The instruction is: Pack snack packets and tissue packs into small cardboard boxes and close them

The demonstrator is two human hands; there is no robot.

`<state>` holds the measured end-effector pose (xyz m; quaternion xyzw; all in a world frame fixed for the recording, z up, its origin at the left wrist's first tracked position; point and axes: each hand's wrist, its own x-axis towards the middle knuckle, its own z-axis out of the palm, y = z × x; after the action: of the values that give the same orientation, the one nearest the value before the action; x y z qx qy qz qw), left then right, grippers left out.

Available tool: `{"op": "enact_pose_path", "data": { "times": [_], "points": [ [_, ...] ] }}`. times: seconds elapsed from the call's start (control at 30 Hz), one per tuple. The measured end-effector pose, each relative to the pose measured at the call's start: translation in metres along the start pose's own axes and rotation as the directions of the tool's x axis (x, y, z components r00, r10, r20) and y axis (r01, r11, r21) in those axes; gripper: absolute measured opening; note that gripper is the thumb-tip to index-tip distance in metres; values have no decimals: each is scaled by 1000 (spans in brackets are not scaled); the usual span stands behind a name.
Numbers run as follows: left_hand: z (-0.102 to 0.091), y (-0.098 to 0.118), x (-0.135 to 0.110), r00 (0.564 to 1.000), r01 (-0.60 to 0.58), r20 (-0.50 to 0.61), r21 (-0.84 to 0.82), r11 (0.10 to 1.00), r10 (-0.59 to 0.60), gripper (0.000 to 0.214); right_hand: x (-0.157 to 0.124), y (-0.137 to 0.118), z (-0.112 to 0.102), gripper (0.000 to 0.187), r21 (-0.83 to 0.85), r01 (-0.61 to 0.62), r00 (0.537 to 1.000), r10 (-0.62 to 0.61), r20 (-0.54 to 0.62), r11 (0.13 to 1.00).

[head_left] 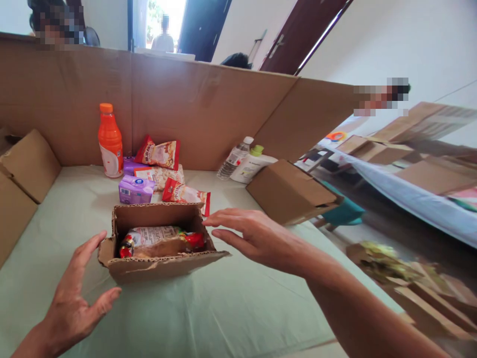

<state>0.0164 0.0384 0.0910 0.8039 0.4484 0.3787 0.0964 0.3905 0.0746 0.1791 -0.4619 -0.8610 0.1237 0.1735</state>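
A small open cardboard box (160, 271) stands on the pale green cloth in front of me. Inside it lie packaged foods (160, 241), one in a clear printed wrapper, with shiny red wrapping at both ends. My left hand (76, 293) is at the box's left side, thumb and fingers spread, with nothing in its grasp. On the opposite side, my right hand (249, 231) reaches to the right rim with fingers stretched out and holds nothing. Whether its fingertips touch the cardboard, I cannot tell.
Behind the box are an orange bottle (111, 144), purple packs (136, 190) and red-and-white snack bags (160, 153). A clear bottle (234, 159) and white bottle (251, 166) lean near another carton (290, 191). Cardboard panels (186, 104) wall the back; a carton (28, 169) stands left.
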Motion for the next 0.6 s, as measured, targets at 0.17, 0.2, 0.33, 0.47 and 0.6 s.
{"op": "enact_pose_path", "data": {
  "times": [0.17, 0.2, 0.33, 0.47, 0.6],
  "points": [
    [10, 7, 9, 989, -82, 121, -27, 996, 84, 61, 0, -3, 21, 39, 117, -5, 994, -8, 107, 993],
    [9, 7, 12, 984, -111, 141, -14, 994, 112, 60, 0, -3, 21, 40, 124, -8, 993, -8, 121, 992],
    [4, 8, 24, 976, -134, 177, 50, 990, 123, 53, -2, -1, 9, 45, 187, 15, 987, -44, 153, 982],
    [6, 14, 32, 993, -100, 73, 109, 989, 92, 54, -14, 6, 11, 47, 205, 45, 990, -72, 124, 978],
    [15, 19, 37, 988, -146, -35, 163, 976, 153, 54, -23, 8, 38, 38, 12, 98, 992, -97, -75, 995]
  ]
}}
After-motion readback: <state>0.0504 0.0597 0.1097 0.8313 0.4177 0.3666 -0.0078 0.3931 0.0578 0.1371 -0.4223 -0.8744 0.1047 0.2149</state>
